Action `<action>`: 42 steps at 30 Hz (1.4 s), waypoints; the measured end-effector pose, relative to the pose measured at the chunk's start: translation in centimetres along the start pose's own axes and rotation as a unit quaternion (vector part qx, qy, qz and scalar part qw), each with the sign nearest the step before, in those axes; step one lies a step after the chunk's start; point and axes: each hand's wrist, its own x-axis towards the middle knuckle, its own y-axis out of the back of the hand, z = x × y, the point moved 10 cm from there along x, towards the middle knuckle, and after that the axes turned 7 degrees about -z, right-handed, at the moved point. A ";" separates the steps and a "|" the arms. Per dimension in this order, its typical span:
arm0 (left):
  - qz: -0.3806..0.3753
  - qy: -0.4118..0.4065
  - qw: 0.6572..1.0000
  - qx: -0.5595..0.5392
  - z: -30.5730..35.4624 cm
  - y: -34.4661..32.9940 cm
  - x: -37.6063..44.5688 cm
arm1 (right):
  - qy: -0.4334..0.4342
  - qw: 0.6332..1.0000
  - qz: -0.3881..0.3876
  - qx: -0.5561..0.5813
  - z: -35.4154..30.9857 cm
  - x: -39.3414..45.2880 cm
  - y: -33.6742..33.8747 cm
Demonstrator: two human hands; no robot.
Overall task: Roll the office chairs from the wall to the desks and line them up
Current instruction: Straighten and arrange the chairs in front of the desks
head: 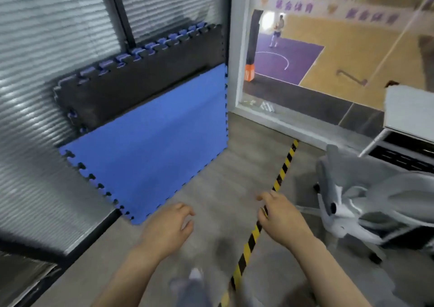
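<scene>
A: Head view has both hands out front, the left hand [168, 229] and right hand [281, 215], fingers loosely curled, gripping nothing.

B: And the chair?

A: A grey office chair [366, 203] sits just right of the right hand, apart from it, blurred. Its facing is hard to tell.

B: How will it handle?

A: Likely light on its casters, though apt to swivel. I'd grip the backrest top, both hands.

Sports-hall side room: window [328, 48] onto basketball court [340, 55], foam mats [152, 130], blinds [47, 36].
</scene>
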 end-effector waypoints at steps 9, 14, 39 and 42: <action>-0.065 -0.200 0.976 0.052 11.1 4.4 21.4 | -0.183 0.976 0.109 0.041 13.0 3.6 7.5; -0.105 -0.320 0.936 0.101 19.7 5.5 29.8 | -0.315 0.931 0.177 0.058 18.8 0.7 11.2; -0.273 -0.552 0.781 0.102 65.8 -14.2 28.6 | -0.580 0.761 0.283 0.064 46.7 -23.3 21.4; -0.249 -0.556 0.791 0.051 66.8 -15.8 28.2 | -0.584 0.751 0.300 0.075 50.2 -24.3 23.6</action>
